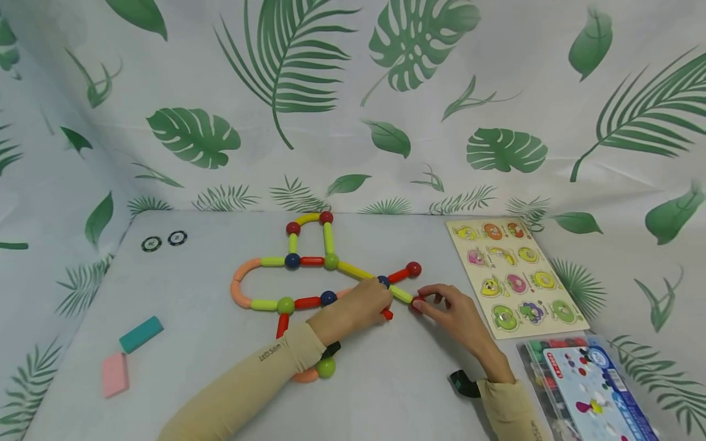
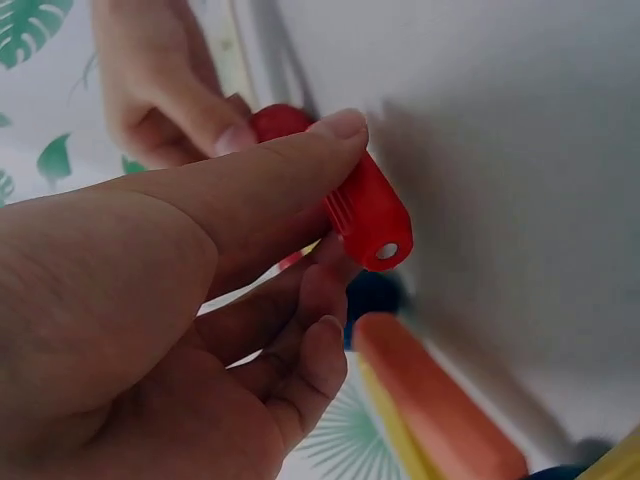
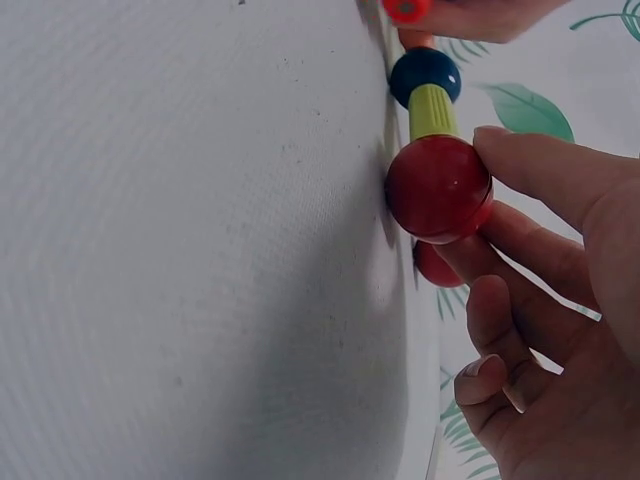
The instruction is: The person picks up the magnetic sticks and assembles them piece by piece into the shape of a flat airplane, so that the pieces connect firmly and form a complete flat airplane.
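A flat figure of magnetic rods and balls lies on the table, with a green ball (image 1: 285, 305) and a curved orange rod (image 1: 238, 288) in it. My left hand (image 1: 365, 304) is over the figure's right part and pinches a red magnetic rod (image 2: 375, 215), whose near end shows a metal disc. To its right, my right hand (image 1: 456, 316) holds a red ball (image 3: 440, 190) between thumb and fingers. That ball touches the end of a light green rod (image 3: 433, 112), which runs to a blue ball (image 3: 425, 77). My left forearm hides the figure's lower middle.
At the right lie a fruit puzzle board (image 1: 518, 278) and a clear plastic box (image 1: 584, 386) of parts. Two round chips (image 1: 151, 244), a teal block (image 1: 141, 334) and a pink block (image 1: 114, 375) are on the left. A leaf-printed curtain (image 1: 331, 135) hangs behind the table.
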Motion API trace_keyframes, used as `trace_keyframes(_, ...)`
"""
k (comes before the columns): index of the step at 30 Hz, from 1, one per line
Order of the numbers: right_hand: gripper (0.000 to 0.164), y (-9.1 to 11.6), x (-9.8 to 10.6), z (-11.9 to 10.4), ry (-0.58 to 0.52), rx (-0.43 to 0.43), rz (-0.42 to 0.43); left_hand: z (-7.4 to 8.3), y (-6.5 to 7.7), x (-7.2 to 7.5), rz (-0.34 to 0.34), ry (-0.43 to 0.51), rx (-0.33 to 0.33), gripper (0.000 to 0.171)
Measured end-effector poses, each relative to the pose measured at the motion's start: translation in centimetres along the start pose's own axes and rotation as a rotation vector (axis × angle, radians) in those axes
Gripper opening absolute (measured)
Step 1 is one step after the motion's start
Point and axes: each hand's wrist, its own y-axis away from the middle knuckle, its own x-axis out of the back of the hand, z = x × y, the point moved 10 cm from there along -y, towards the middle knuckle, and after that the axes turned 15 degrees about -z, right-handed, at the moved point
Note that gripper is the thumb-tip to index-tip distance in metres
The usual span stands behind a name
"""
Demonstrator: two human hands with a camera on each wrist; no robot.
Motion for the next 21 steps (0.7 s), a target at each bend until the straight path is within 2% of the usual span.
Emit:
trace_keyframes(6, 0.033, 0.0, -0.1, 0.0, 0.017, -0.001, -0.002, -0.3, 0.0, -0.8, -0.01, 0.051, 0.001, 0.018)
trace_keyframes(11, 0.031, 0.3, 0.3, -0.8, 0.023, 0.032, 0.051, -1.4, 0.8, -0.3, 0.024, 0.183, -0.015, 0.02)
trace_keyframes(13, 0.028, 0.5, 0.6, -1.7, 0.024, 0.076, 0.099, -2.2, 1.4, 0.4, 0.057, 0.238, -0.009, 0.022)
trace_keyframes(16, 0.026, 0.9, 0.7, -3.8, 0.026, 0.192, 0.157, -3.4, 2.1, 1.3, 0.108, 0.261, 0.003, 0.022)
trace_keyframes(18, 0.029, 1.0, 0.2, -5.4, 0.035, 0.272, 0.161, -4.2, 2.5, 1.7, 0.142, 0.258, 0.014, 0.018)
trace_keyframes(21, 0.029, 1.0, -1.2, -7.2, 0.056, 0.34, 0.129, -5.1, 2.8, 1.7, 0.172, 0.266, 0.039, 0.017)
